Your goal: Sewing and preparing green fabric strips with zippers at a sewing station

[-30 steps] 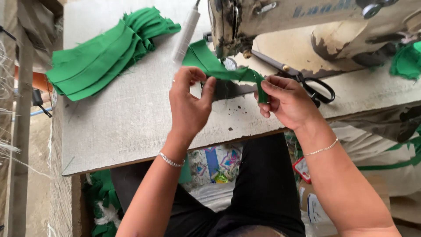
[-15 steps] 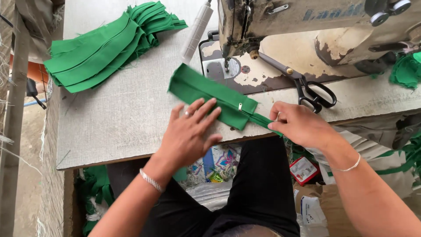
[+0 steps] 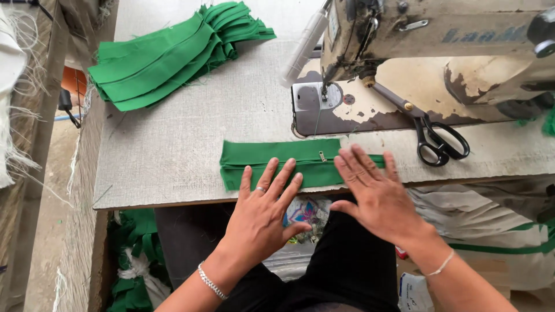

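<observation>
A green fabric strip with a zipper (image 3: 277, 159) lies flat near the front edge of the grey sewing table (image 3: 173, 156). My left hand (image 3: 263, 216) is spread open, fingertips resting on the strip's lower edge. My right hand (image 3: 376, 193) lies flat with fingers apart, pressing the strip's right end. A small metal zipper pull (image 3: 322, 156) shows on the strip between the hands. Neither hand holds anything.
A stack of green fabric pieces (image 3: 173, 55) sits at the table's back left. A worn sewing machine (image 3: 428, 40) stands at the right, with black-handled scissors (image 3: 433, 136) beside it. Green scraps (image 3: 136, 260) lie under the table, white bags (image 3: 491, 214) at right.
The strip was held up and folded between both hands, then laid on the table. It now lies straight along the front edge, with both hands flattened on it.
</observation>
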